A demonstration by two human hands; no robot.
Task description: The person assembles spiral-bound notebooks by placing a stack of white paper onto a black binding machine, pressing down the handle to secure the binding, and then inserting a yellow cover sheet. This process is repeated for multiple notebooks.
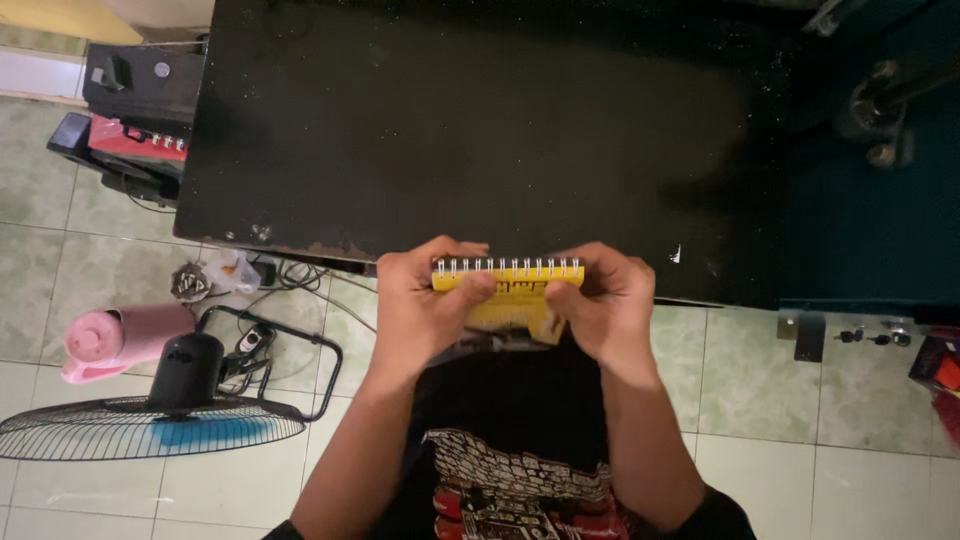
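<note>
Yellow spiral notebook [508, 290] gripped at centre frame, left hand [425, 305] and right hand [600, 305] clasped on its two ends, just below the black tabletop [480, 130] edge.

A dark black table [480, 130] stretches ahead of both hands, its near edge chipped. Left of the hands, 1 floor fan [165, 410] and 1 pink flask [115, 340] rest on the green tiled floor [760, 400].
</note>
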